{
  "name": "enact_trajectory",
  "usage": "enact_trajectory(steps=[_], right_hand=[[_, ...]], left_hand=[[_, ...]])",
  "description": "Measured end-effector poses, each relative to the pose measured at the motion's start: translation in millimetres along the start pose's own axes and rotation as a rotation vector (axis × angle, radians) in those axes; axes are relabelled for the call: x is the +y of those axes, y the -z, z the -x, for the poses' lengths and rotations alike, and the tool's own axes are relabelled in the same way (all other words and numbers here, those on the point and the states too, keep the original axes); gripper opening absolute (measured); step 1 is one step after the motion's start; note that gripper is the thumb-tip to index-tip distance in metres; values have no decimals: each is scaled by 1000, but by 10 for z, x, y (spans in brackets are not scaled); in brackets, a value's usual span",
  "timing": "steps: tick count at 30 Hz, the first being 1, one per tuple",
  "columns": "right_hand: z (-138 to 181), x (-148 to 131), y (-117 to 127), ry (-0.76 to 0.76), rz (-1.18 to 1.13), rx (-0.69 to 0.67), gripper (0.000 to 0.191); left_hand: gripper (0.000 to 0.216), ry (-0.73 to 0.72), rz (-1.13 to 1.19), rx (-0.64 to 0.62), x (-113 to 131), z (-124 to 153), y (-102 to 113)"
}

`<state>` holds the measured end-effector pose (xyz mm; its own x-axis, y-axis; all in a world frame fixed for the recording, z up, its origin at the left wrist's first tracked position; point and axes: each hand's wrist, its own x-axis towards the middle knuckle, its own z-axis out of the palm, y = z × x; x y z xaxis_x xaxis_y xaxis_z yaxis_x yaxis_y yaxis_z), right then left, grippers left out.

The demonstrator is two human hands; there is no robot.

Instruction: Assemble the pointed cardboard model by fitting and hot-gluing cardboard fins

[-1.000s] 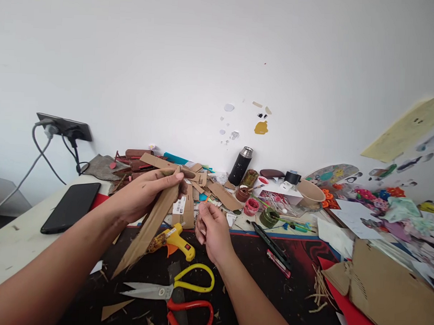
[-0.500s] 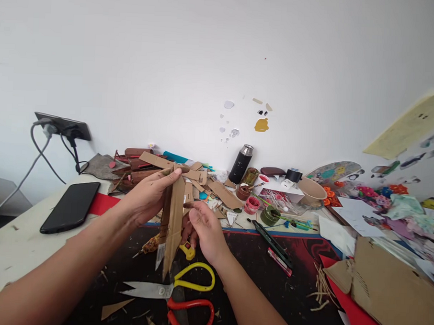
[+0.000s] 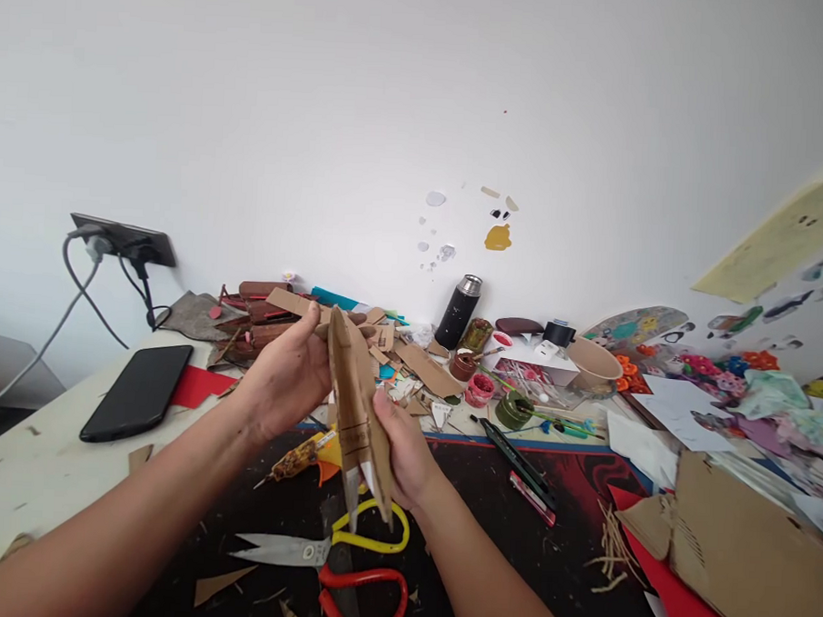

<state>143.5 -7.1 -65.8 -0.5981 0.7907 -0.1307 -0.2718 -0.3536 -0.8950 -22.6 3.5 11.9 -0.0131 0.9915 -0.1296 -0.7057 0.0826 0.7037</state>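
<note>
A folded cardboard piece [image 3: 350, 392], long and tapering to points at its lower end, stands tilted between my hands. My right hand [image 3: 409, 449] grips its lower right side, thumb on the near face and the other fingers hidden behind. Along the upper left side, my left hand [image 3: 287, 376] has its thumb raised off the cardboard and its fingers stretched out behind it, partly hidden. Below lie scissors [image 3: 312, 552] with one yellow and one red handle, blades spread to the left. An orange-yellow glue gun [image 3: 302, 457] rests left of the cardboard's lower part.
A black phone [image 3: 137, 393] lies at left. Cardboard scraps [image 3: 426, 368], a black flask [image 3: 459, 311] and paint jars [image 3: 480, 391] line the back. Right of my hands are a dark green cutter [image 3: 518, 459] and a large cardboard sheet [image 3: 742, 550].
The cardboard piece has turned, showing its inner fold, and its lower end has moved right. My right hand has closed on its side; my left thumb has come off its top.
</note>
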Motion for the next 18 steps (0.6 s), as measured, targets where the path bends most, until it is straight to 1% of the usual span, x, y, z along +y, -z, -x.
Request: enact_trajectory(steps=[2, 6, 10, 12, 15, 18], right_hand=[[-9, -27, 33, -33, -82, -29, 72], [-43, -29, 94, -111, -179, -133, 72], [-66, -40, 95, -194, -217, -192, 74], [-64, -62, 71, -189, -222, -203, 73], [-52, -71, 29, -129, -206, -194, 70], [-27, -48, -2, -88, -136, -164, 76]], left_hand=[[44, -5, 52, 0, 16, 20, -31], [45, 0, 72, 50, 30, 54, -97], [45, -20, 101, 35, 20, 55, -123], [45, -37, 105, 32, 12, 51, -124], [43, -55, 94, 40, 0, 46, -115], [42, -88, 71, 53, -15, 30, -97]])
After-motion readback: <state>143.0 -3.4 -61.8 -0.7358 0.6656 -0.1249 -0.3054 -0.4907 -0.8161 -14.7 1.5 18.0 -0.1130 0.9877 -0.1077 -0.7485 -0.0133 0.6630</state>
